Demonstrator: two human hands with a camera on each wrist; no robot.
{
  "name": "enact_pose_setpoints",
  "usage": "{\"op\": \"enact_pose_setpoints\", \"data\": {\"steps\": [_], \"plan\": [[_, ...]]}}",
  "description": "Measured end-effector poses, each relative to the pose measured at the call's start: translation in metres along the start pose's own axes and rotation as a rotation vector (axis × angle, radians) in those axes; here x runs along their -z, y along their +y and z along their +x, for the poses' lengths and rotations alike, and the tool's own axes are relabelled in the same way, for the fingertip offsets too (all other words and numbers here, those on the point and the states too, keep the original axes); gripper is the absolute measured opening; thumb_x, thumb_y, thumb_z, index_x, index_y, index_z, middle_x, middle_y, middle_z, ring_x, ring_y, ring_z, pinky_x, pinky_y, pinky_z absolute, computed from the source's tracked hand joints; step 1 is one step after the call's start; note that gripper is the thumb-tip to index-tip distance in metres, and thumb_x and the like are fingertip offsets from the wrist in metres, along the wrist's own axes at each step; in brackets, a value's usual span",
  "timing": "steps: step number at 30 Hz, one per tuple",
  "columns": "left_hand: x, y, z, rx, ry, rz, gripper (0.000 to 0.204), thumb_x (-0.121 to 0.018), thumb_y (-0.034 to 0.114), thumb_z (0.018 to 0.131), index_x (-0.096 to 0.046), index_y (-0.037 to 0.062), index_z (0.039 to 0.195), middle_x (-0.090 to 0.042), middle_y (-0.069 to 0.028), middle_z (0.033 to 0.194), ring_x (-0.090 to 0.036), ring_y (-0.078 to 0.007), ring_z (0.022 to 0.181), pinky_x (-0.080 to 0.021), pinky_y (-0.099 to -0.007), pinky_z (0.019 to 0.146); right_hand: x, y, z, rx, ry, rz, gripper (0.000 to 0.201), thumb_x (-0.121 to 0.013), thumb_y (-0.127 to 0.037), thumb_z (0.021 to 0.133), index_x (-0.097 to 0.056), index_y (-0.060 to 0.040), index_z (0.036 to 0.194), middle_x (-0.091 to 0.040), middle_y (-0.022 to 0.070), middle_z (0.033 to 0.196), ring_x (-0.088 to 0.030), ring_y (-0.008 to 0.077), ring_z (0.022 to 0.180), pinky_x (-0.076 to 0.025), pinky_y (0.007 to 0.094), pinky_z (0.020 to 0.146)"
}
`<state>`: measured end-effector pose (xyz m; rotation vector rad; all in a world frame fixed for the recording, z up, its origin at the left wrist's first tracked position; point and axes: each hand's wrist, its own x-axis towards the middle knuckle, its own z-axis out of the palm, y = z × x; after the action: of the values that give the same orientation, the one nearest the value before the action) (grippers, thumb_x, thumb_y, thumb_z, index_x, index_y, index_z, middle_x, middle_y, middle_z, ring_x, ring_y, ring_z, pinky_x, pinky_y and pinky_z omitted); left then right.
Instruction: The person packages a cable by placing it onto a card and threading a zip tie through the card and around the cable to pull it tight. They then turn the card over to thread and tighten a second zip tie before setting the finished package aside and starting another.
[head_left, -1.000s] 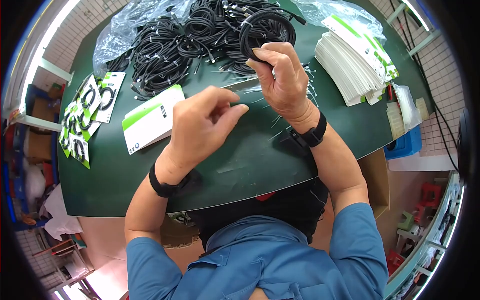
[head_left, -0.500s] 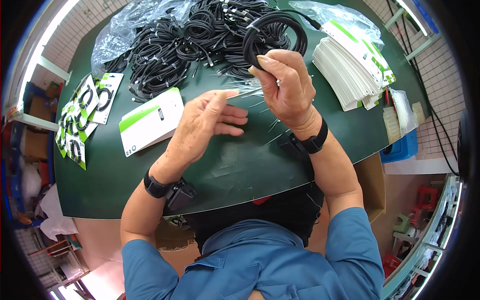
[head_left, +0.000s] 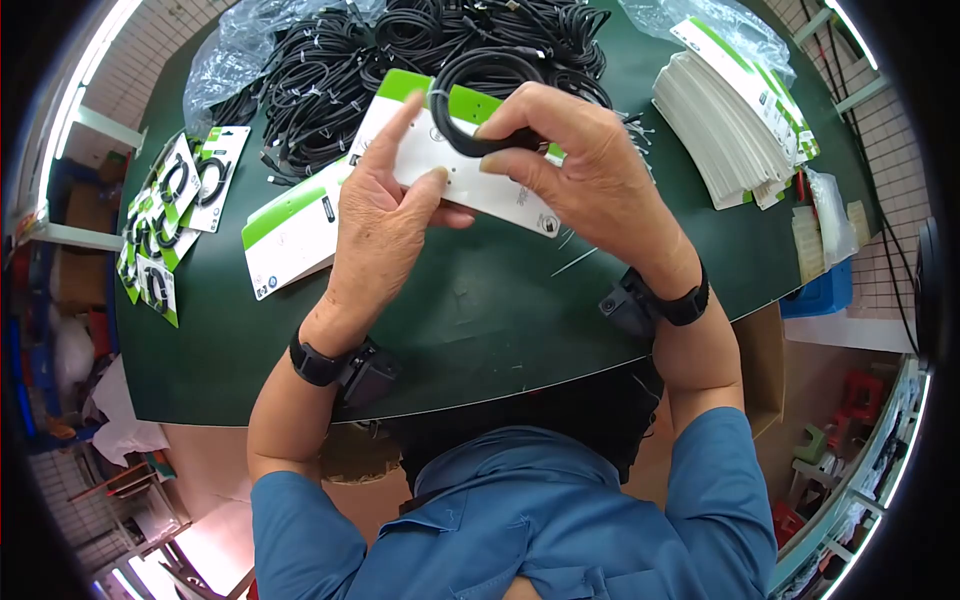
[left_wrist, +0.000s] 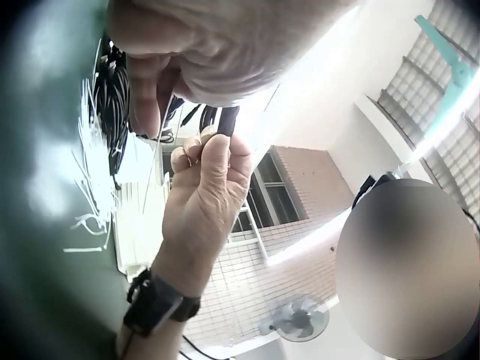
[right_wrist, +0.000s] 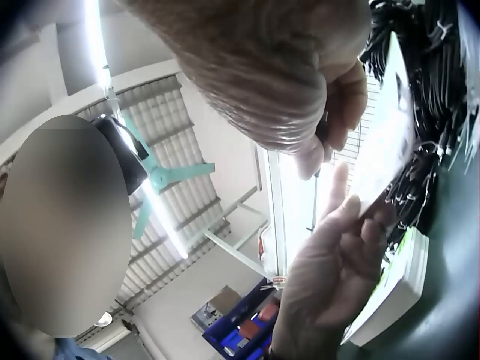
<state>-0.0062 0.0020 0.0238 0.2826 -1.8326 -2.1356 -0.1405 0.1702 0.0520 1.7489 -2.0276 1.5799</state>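
The fingers of the right hand pinch a coiled black cable, held in front of a green-and-white card; whether the two touch, we cannot tell. The left hand grips that card between thumb and curled fingers, its index finger extended. Beyond, we see a heap of black cables. On the dark green tabletop we also find a card stack at right, a smaller card pile and carded cables at left.

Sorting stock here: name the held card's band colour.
Green: the band across the card shows best in the head view.
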Motion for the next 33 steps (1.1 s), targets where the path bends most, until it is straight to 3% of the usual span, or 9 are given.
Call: {"op": "enact_pose_setpoints", "data": {"steps": [3, 7, 12, 15, 19, 24, 28, 31, 33], "plan": [[0.007, 0.001, 0.003, -0.095, 0.026, 0.116, 0.077, -0.059, -0.005, 0.103, -0.018, -0.0009, 0.168, -0.068, -0.0183, 0.131, -0.076, -0.019, 0.097, -0.067, -0.0303, 0.078, -0.021, 0.008, -0.004, 0.069, 0.026, -0.105, 0.024, -0.081, -0.002, 0.09, -0.068, -0.0014, 0.109, -0.07, 0.0098, 0.093, -0.069, 0.0239, 0.085, -0.055, 0.0333, 0.075], [0.009, -0.007, 0.004, -0.341, 0.117, 0.156, 0.08, -0.058, -0.006, 0.104, -0.014, 0.003, 0.17, -0.069, -0.0177, 0.13, -0.074, -0.0176, 0.097, -0.066, -0.0294, 0.079, -0.041, 0.013, -0.011, 0.038, 0.066, -0.078, 0.025, -0.083, -0.003, 0.087, -0.067, -0.0017, 0.107, -0.07, 0.0103, 0.095, -0.07, 0.0271, 0.088, -0.055, 0.0353, 0.076], [0.011, 0.0, 0.009, -0.508, 0.207, 0.235, 0.084, -0.059, -0.011, 0.098, -0.016, 0.0041, 0.17, -0.069, -0.018, 0.123, -0.075, -0.0191, 0.094, -0.065, -0.0294, 0.079, -0.051, 0.012, -0.012, -0.014, 0.074, 0.083, 0.026, -0.083, -0.004, 0.086, -0.067, -0.0013, 0.107, -0.07, 0.0111, 0.095, -0.07, 0.0293, 0.089, -0.055, 0.0381, 0.077], [0.018, -0.009, 0.013, -0.644, 0.316, 0.404, 0.071, -0.06, -0.008, 0.1, -0.034, 0.0043, 0.165, -0.07, -0.0138, 0.125, -0.072, -0.0156, 0.092, -0.061, -0.028, 0.078, -0.051, 0.01, -0.012, 0.013, 0.052, 0.032, 0.025, -0.083, -0.003, 0.087, -0.067, -0.001, 0.106, -0.07, 0.0114, 0.095, -0.07, 0.03, 0.089, -0.055, 0.0383, 0.077], [0.057, -0.015, 0.014, -0.614, 0.262, 0.759, 0.055, -0.06, -0.007, 0.1, -0.053, 0.0033, 0.153, -0.07, -0.0106, 0.129, -0.069, -0.0116, 0.09, -0.057, -0.0268, 0.075, -0.049, 0.006, -0.013, 0.01, -0.002, 0.0, 0.024, -0.083, -0.003, 0.087, -0.067, -0.0005, 0.105, -0.07, 0.012, 0.096, -0.069, 0.0308, 0.088, -0.055, 0.0377, 0.077], [0.057, -0.003, 0.014, -0.615, 0.246, 0.853, 0.044, -0.059, -0.005, 0.099, -0.064, 0.0012, 0.142, -0.071, -0.0088, 0.132, -0.066, -0.0085, 0.086, -0.055, -0.0251, 0.07, -0.049, 0.005, -0.012, 0.055, -0.008, 0.01, 0.023, -0.083, -0.002, 0.086, -0.067, 0.0003, 0.103, -0.07, 0.0119, 0.095, -0.069, 0.0286, 0.085, -0.055, 0.0355, 0.076], [0.04, 0.003, 0.012, -0.607, 0.373, 0.671, 0.058, -0.06, -0.007, 0.095, -0.054, 0.0024, 0.152, -0.069, -0.0126, 0.134, -0.07, -0.0112, 0.09, -0.057, -0.0243, 0.071, -0.044, 0.005, -0.011, 0.03, 0.059, 0.038, 0.023, -0.082, 0.0, 0.086, -0.068, 0.001, 0.103, -0.07, 0.0113, 0.095, -0.069, 0.0252, 0.084, -0.055, 0.034, 0.074], [0.033, 0.006, 0.012, -0.73, 0.334, 0.557, 0.082, -0.057, -0.015, 0.094, -0.028, 0.0064, 0.168, -0.067, -0.0149, 0.131, -0.07, -0.0145, 0.104, -0.059, -0.0285, 0.086, -0.043, 0.006, -0.009, 0.048, 0.078, 0.048, 0.023, -0.082, 0.001, 0.086, -0.068, 0.0012, 0.104, -0.07, 0.0108, 0.096, -0.069, 0.0235, 0.083, -0.055, 0.0335, 0.073], [0.029, 0.008, 0.008, -0.684, 0.315, 0.533, 0.087, -0.057, -0.016, 0.094, -0.022, 0.0074, 0.169, -0.067, -0.0158, 0.13, -0.07, -0.0158, 0.105, -0.06, -0.0296, 0.087, -0.045, 0.008, -0.01, 0.058, 0.084, 0.054, 0.023, -0.082, 0.002, 0.086, -0.068, 0.0013, 0.104, -0.07, 0.0106, 0.096, -0.068, 0.0227, 0.083, -0.055, 0.0332, 0.073]]}}
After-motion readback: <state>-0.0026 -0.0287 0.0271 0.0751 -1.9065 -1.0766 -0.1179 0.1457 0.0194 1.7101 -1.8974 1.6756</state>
